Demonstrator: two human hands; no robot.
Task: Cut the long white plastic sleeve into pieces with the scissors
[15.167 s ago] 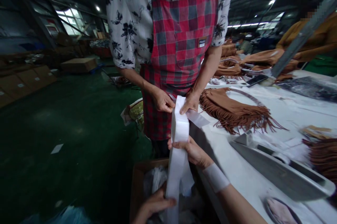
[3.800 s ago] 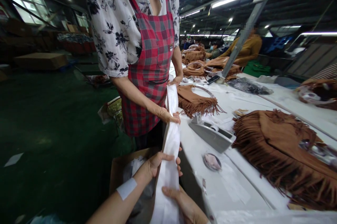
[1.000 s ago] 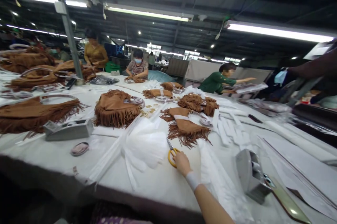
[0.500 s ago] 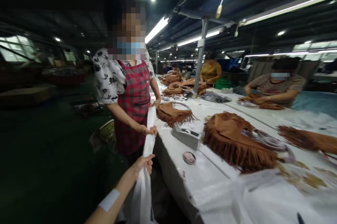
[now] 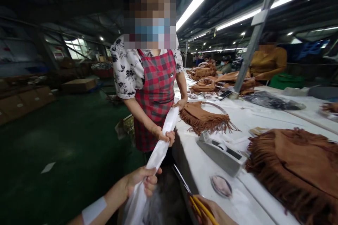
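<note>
The left hand is closed around a long white strip of thin material, its fingers curled over the bunched lower end. From those fingers the strip runs up and away to a co-worker in a red checked apron, who grips it with one hand partway along and with the other hand at its far end, beside the worktop edge. The strip hangs in the air, stretched between the two people, just left of the worktop.

The right hand sits low at the picture's bottom edge, closed on yellow-handled scissors; the blades point up and left towards the strip, close below the left fingers. How far the blades stand apart cannot be told.

Just beyond the right fingers on the worktop lie a small round dish and a grey tape dispenser. Further right lies a brown fringed bag, and another fringed bag lies near the co-worker's far hand. More people work at the far end.
</note>
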